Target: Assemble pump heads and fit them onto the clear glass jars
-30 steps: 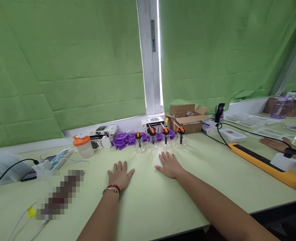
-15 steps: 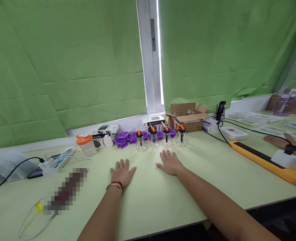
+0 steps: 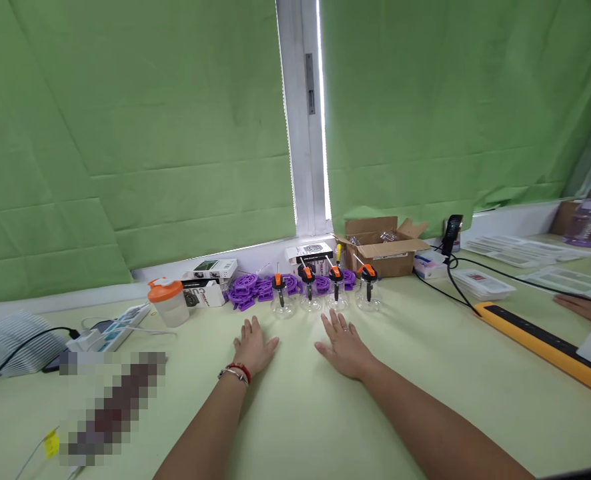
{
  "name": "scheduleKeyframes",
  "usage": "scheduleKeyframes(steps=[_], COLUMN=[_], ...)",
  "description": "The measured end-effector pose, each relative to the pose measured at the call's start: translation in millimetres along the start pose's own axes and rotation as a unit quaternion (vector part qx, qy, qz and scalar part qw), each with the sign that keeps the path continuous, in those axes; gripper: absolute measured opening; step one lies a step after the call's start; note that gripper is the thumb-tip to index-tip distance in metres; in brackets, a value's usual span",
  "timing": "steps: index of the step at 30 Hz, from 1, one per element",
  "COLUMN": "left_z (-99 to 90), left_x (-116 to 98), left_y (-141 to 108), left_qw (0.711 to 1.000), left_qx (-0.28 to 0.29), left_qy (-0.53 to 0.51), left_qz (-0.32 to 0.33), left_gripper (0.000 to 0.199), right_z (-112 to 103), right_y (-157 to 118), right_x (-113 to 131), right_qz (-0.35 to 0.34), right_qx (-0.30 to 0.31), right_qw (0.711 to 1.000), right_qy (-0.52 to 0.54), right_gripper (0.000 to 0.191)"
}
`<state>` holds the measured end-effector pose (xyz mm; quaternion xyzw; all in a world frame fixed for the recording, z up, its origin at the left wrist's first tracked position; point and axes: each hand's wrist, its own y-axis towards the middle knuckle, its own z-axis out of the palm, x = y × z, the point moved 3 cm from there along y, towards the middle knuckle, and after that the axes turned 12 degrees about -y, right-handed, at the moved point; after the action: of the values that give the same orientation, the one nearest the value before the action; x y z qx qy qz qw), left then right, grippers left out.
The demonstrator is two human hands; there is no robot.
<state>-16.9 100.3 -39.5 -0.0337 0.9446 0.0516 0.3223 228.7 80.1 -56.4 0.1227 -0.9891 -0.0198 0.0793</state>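
Observation:
My left hand point(image 3: 254, 350) rests palm down on the pale green table point(image 3: 300, 413), fingers stretched forward and nothing in it. A red bracelet and a silver one circle that wrist. To its right, my right hand point(image 3: 344, 345) also lies flat with the fingers spread, wearing a ring. Just beyond the fingertips stands a row of several clear round bottles with orange and black tops; the leftmost bottle point(image 3: 282, 305) is nearest my left hand, and the rightmost bottle point(image 3: 369, 298) is past my right. Behind them lie purple plastic parts point(image 3: 245, 289).
At the back are small printed boxes point(image 3: 203, 293) and an open cardboard box point(image 3: 388, 260). On the left are an orange-lidded cup point(image 3: 168, 303), a power strip point(image 3: 125, 327) and cables. Rightward, an orange-and-black power bar point(image 3: 535, 340) lies near another person's hand point(image 3: 583, 307).
The view has shifted slightly, with the table items on the right now further right in the picture. Both hands stay on the table; the left hand's fingers look closer together.

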Motion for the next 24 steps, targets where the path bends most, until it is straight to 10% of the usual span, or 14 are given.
scheduleKeyframes(steps=[7,16,24], left_z=[24.1,36.4,-14.3], left_x=[-44,-40,-34], left_y=[60,76,16], left_qw=[0.983,0.962,0.942], left_qx=[-0.080,-0.093,0.099], left_qy=[-0.166,-0.256,-0.311], left_qz=[0.008,0.001,0.074], left_gripper=[0.093,0.056,0.045], right_z=[-6,-10,-17], right_y=[-3,-4,2], right_x=[6,6,-2], right_qz=[-0.080,-0.083,-0.039], right_qx=[0.074,0.086,0.022], right_qw=[0.994,0.993,0.988], right_qy=[-0.016,-0.009,0.150], right_gripper=[0.078,0.078,0.065])
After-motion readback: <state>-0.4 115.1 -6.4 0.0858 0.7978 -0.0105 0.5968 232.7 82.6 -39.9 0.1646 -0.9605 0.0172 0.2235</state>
